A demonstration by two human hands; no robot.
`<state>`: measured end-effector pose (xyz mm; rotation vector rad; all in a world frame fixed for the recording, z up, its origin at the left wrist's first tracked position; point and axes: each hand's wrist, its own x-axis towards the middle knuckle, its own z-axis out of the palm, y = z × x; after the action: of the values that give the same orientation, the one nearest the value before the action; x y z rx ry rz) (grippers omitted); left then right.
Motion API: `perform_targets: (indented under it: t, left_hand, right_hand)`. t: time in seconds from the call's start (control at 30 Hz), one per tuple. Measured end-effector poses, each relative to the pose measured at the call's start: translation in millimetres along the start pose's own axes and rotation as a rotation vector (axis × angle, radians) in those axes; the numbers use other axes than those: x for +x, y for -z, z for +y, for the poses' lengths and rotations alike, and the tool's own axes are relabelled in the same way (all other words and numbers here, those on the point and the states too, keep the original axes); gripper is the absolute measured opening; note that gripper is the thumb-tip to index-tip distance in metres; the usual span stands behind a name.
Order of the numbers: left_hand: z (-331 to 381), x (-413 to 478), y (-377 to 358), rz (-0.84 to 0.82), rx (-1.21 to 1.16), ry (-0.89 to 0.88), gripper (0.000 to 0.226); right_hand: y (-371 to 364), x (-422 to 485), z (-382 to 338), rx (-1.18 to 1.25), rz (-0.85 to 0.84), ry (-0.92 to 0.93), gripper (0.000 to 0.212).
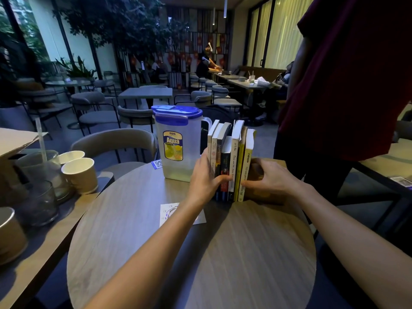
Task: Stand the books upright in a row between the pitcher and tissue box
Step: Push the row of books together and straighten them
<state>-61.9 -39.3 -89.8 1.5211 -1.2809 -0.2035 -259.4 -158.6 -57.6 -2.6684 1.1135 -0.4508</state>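
Wood-grain tabletop carried the books, which stood upright in a row just right of the pitcher. Both forearms stretched forward across it. The left hand clasped the row's left end, thumb curled over the spines. The right hand pinched the yellow end book, fingertips on its spine, above the dim, half-hidden tissue box.

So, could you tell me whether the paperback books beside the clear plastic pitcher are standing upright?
Upright: the paperback books stand on end, spines facing the camera, held between left hand and right hand.
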Motion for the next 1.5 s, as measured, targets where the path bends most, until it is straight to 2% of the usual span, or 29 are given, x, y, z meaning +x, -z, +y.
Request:
perform_targets:
  t: [0.13, 0.43, 0.67, 0.8, 0.97, 1.1, 1.5]
  left_hand:
    - [-7.7, 4.7, 13.1, -0.118, 0.012, 0.010, 0.074]
    - [-8.0, 1.6, 6.5, 0.005, 0.028, -0.012, 0.055]
    - [-8.3, 1.6, 3.6, 0.038, 0.031, -0.014, 0.046]
    - [-7.3, -1.0, -0.2, 0.047, 0.029, -0.001, 0.051]
    - [-3.2, -6.8, -10.4, 0.053, 0.024, 0.008, 0.079]
    - [-4.4, -7.4, -17.6, 0.104, 0.082, 0.017, 0.078]
    - [-3.5, -9.5, -22.9, 0.162, 0.082, 0.031, 0.074]
  right_hand:
    - [3.3, 0.1, 1.4, 0.011, -0.024, 0.009, 0.083]
    - [5.2, 6.1, 0.9, 0.041, -0.081, -0.020, 0.094]
    - [-0.7, 7.7, -9.5, 0.019, -0.006, -0.033, 0.094]
    - [-0.2, 6.2, -10.3, 0.031, -0.003, -0.047, 0.099]
    - [-1.9, 2.5, -15.7, -0.060, 0.031, -0.050, 0.108]
    - [-3.0, -1.5, -21.1, -0.073, 0.047, -0.046, 0.110]
    - [2.1, -8.7, -21.2, -0.076, 0.062, -0.031, 0.093]
